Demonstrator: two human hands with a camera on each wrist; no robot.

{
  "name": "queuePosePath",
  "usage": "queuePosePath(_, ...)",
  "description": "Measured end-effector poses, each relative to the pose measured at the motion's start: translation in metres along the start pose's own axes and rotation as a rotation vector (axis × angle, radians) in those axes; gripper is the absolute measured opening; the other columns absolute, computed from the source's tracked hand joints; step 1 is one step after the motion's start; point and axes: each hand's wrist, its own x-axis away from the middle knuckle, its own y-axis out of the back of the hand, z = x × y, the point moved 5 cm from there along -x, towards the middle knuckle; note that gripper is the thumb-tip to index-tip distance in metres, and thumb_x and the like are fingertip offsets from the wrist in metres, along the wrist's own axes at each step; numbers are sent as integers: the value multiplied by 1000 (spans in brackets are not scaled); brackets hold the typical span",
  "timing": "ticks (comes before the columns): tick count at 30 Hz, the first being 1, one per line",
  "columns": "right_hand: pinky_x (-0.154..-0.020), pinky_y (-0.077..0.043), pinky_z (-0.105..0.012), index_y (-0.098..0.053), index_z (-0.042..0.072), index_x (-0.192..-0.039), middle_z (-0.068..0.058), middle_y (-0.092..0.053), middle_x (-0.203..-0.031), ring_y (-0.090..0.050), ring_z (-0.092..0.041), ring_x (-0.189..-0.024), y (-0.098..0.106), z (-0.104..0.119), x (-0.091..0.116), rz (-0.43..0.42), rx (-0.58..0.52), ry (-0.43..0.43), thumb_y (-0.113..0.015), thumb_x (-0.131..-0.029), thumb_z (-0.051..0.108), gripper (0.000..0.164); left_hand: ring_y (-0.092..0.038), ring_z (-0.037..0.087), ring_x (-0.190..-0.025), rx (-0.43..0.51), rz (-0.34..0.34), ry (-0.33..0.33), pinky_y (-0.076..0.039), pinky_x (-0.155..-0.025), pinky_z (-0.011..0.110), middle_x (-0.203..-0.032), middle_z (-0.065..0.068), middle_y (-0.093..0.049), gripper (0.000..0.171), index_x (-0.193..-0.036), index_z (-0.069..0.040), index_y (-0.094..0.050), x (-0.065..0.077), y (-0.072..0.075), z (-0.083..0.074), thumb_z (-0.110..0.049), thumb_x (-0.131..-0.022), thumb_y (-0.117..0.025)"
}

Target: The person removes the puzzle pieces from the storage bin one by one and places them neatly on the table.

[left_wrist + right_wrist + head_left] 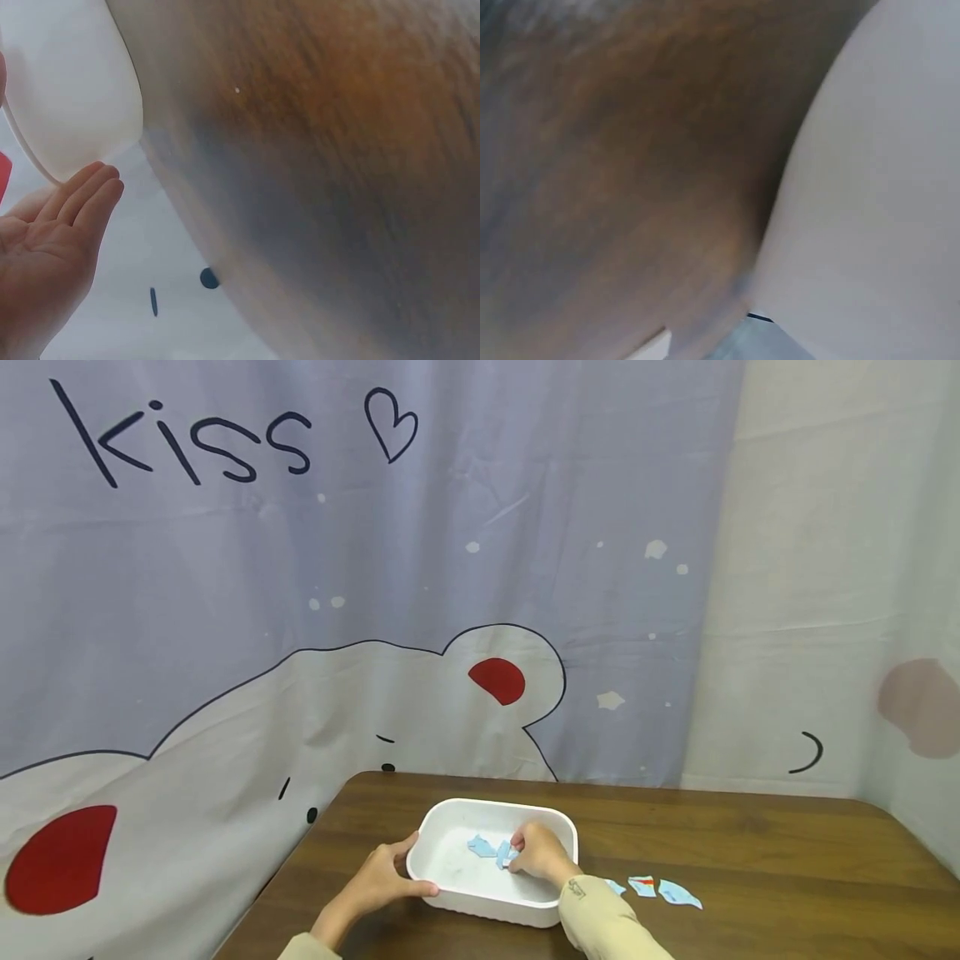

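Note:
A white plastic tub (517, 907) stands on the wooden table. My left hand (378, 878) spans its near left corner, fingers along the left side and thumb at the front rim. In the left wrist view, the straight fingers of that hand (64, 225) touch the tub's outer wall (82, 82). Reaching inside, my right hand (542, 853) pinches a flat, light blue, irregular piece (502, 855) near the tub floor. Another light blue piece (481, 846) lies just left of it. The right wrist view shows the tub wall (870, 180), with the hand out of sight.
To the right of the tub, several light blue pieces lie on the table (750, 852): one with a red mark (642, 886), a pointed one (678, 894), and one partly behind the right sleeve (600, 914). A printed curtain (615, 635) hangs behind the table.

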Motion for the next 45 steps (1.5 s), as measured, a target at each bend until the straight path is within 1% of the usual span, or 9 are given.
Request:
queuePosePath(5,-71,-49,-26,-68,-5,-92,-9,-67,-83,-57,-13,-76,5,5,3,12,-8,44,-81,-65,1,30,-62,39,-118,-6,-1,-7,-52,-95,42,-135,38,-48,100,-137,21,-38,-3,0,-2,-30,-67,-89)
queuePosePath(11,-68,-47,-23,-67,-6,-90,-12,-68,-81,-59,-16,-75,15,14,11,31,-61,145,-80,-65,0,29,-62,38,-117,-8,-2,-7,-53,-93,36,-134,38,-49,100,-137,21,-38,-2,0,-2,-29,-67,-89)
queuePosePath(19,-66,-46,-19,-68,-6,-91,-16,-70,-83,-61,-18,-74,36,22,18,7,-112,216,-81,-67,2,28,-63,38,-116,-2,8,-13,-53,-93,39,-133,39,-50,100,-137,22,-36,0,0,-2,-29,-68,-88)
queuePosePath(25,-68,-48,-20,-68,-4,-94,-19,-70,-90,-63,-21,-79,57,16,22,-18,-156,178,-80,-69,1,28,-62,38,-117,-7,2,-12,-53,-92,31,-134,38,-49,100,-137,22,-37,-1,1,-3,-29,-68,-88)
queuePosePath(27,-68,-48,-20,-68,-5,-96,-17,-70,-91,-64,-24,-80,66,12,24,-26,-170,170,-80,-70,1,30,-62,38,-117,-9,2,-11,-53,-92,32,-135,38,-48,100,-137,21,-37,0,0,-2,-29,-68,-88)
queuePosePath(30,-69,-49,-20,-68,-5,-98,-15,-70,-92,-63,-20,-80,80,7,28,-35,-172,166,-80,-70,2,31,-62,37,-117,-7,3,-9,-54,-92,33,-135,38,-48,99,-137,21,-37,-1,0,-2,-28,-68,-89)
queuePosePath(34,-70,-50,-20,-67,-7,-100,-18,-70,-94,-62,-15,-80,98,-2,34,-39,-160,160,-79,-72,4,32,-63,36,-116,-4,4,-9,-54,-92,34,-135,38,-49,100,-137,21,-37,-1,0,-1,-27,-68,-89)
queuePosePath(39,-72,-51,-20,-67,-8,-103,-21,-70,-98,-65,-19,-84,118,-17,43,-63,-156,145,-78,-73,6,35,-63,36,-116,-5,4,-6,-53,-92,35,-134,37,-50,100,-137,21,-37,-1,0,-2,-27,-67,-89)
queuePosePath(45,-77,-54,-24,-66,-4,-107,-17,-71,-105,-65,-19,-91,136,-39,57,-69,-157,68,-78,-77,13,37,-63,38,-116,1,7,-13,-53,-93,35,-134,38,-49,100,-137,22,-36,-1,0,-3,-27,-68,-89)
